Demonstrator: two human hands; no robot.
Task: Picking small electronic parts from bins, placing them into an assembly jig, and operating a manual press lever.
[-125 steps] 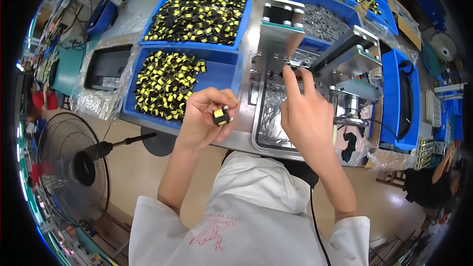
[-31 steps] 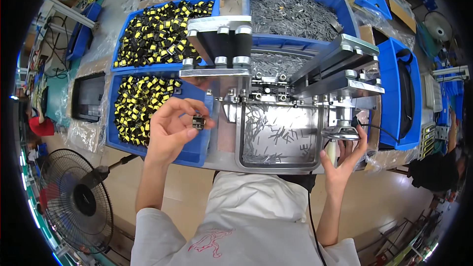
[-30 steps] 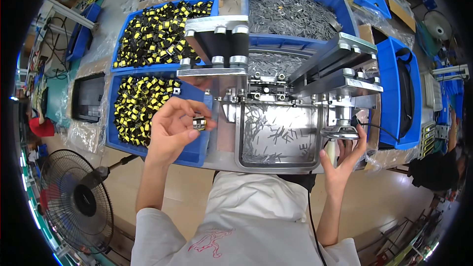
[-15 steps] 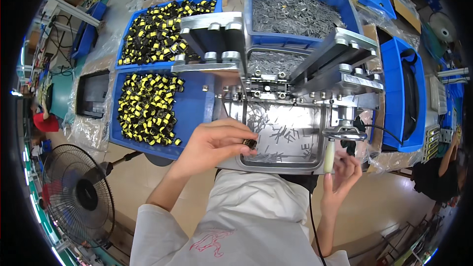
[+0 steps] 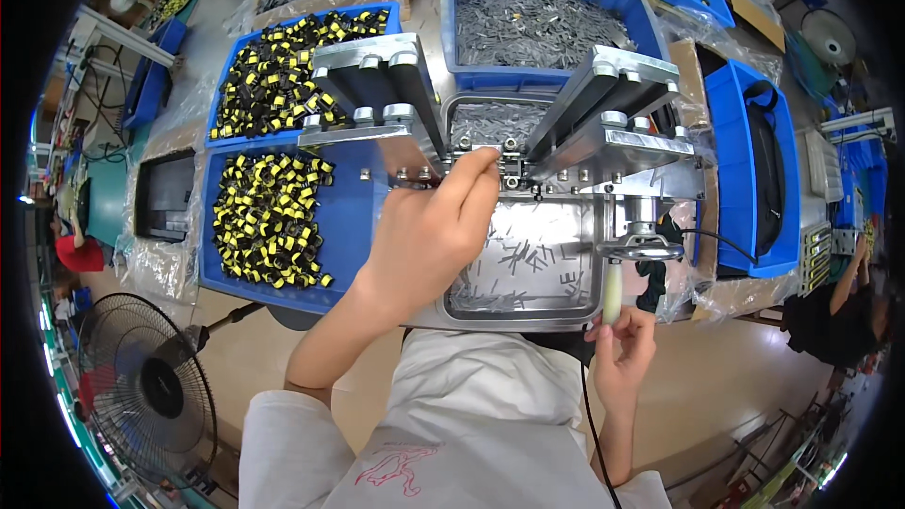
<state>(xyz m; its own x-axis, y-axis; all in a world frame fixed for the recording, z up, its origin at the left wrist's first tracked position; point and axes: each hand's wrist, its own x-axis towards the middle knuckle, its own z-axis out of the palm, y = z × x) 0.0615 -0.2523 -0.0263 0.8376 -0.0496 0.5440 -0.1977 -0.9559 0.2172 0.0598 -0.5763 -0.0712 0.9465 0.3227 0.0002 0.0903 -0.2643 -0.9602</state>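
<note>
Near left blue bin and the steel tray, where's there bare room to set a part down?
The bin is bare on its right, between the yellow-black parts and the left hand. The tray is littered with grey strips; the fixture above it is crowded by the hand.

We cannot tell whether the left hand (image 5: 429,231) grips anything at the metal fixture (image 5: 512,172), because it blocks our view. It also hides part of the tray (image 5: 523,322). The lower edge cuts off the shirt (image 5: 471,457).
</note>
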